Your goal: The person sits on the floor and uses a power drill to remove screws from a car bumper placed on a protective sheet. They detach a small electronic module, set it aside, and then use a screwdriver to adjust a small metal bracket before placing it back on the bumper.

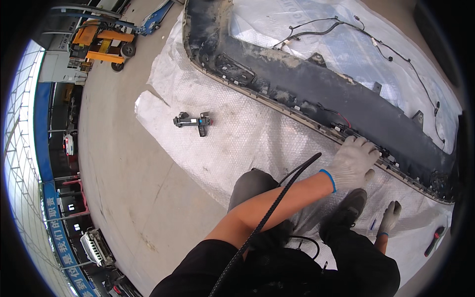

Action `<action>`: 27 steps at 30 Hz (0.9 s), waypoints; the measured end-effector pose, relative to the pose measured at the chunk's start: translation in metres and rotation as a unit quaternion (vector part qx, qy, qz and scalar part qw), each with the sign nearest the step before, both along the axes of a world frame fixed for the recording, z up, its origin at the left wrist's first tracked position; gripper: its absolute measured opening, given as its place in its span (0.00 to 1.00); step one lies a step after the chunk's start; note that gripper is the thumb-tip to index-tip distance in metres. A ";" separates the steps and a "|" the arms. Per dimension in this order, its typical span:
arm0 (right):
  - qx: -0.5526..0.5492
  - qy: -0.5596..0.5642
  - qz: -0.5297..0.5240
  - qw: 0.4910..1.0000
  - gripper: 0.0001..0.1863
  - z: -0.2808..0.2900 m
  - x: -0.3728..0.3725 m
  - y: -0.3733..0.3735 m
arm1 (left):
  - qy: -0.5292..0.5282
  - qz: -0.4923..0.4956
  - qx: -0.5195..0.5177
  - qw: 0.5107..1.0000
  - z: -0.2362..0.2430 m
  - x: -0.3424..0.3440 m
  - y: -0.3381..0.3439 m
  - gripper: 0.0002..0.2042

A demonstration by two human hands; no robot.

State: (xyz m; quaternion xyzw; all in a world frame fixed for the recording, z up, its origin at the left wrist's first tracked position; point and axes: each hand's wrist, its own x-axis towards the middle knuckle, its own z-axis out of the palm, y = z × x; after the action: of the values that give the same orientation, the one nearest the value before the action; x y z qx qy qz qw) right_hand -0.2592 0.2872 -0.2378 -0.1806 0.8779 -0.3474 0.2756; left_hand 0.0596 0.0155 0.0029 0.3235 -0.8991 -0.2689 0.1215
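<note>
My left hand (355,161), in a white knit glove with blue cuff, grips the lower edge of a large dirty black bumper (307,86), its fingers curled over beside some clips and thin wiring. My gloved right hand (390,218) is lower right, apart from the bumper, fingers extended on or just above the bubble wrap (262,128), near a small slim pen-like item (373,223). A red and black hand tool (434,240) lies farther right. A black bracket part (193,121) lies on the wrap at left. A black wiring harness (336,22) lies beyond the bumper.
A braided black cord (267,213) crosses my left forearm. My shoe (346,213) rests on the wrap. A yellow forklift-like machine (106,47) and blue equipment (153,20) stand at upper left on the concrete floor (123,148). Parked vehicles (94,247) line the far left.
</note>
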 end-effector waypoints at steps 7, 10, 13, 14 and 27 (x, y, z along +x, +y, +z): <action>0.209 0.304 0.195 0.909 0.19 -0.002 -0.023 -0.002 | -0.093 -0.119 0.150 0.977 0.007 -0.001 -0.006 0.13; 0.215 0.282 0.217 0.910 0.16 -0.005 -0.018 -0.005 | -0.184 -0.035 0.199 0.962 -0.005 0.047 -0.059 0.15; 0.194 0.281 0.228 0.912 0.11 -0.016 -0.022 0.006 | -0.315 0.004 0.317 0.895 -0.009 0.069 -0.082 0.17; 0.183 0.273 0.227 0.917 0.11 -0.016 -0.018 0.002 | -0.361 0.012 0.358 0.861 -0.016 0.078 -0.082 0.18; 0.188 0.241 0.164 0.938 0.15 -0.022 -0.002 -0.010 | -0.453 0.089 0.117 0.879 -0.173 0.143 0.021 0.12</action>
State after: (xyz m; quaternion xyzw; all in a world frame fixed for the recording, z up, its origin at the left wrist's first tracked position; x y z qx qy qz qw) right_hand -0.2611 0.2776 -0.2601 -0.3450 0.9257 -0.0720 0.1373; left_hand 0.2025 0.0367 -0.1704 0.5008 -0.7850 -0.1845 -0.3145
